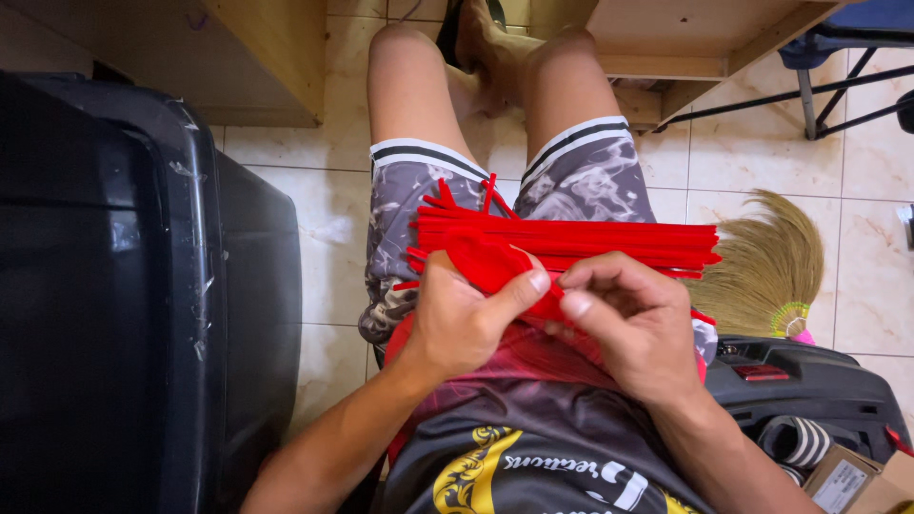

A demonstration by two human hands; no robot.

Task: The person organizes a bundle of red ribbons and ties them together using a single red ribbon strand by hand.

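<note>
Where tiled floor (328, 228) shows, hands (552, 314) on red strips (571, 243).

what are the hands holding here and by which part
Both hands pinch one small red piece above a bundle of thin red strips lying across the lap. The left hand grips its left side, the right hand its right end.

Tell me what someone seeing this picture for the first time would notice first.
The bright red strips stand out most, bundled across the person's lap. Both hands work at the bundle's near edge: the left hand and right hand pinch a red piece between their fingers. A big black bin fills the left side, and a straw broom lies on the tiled floor at right.
</note>
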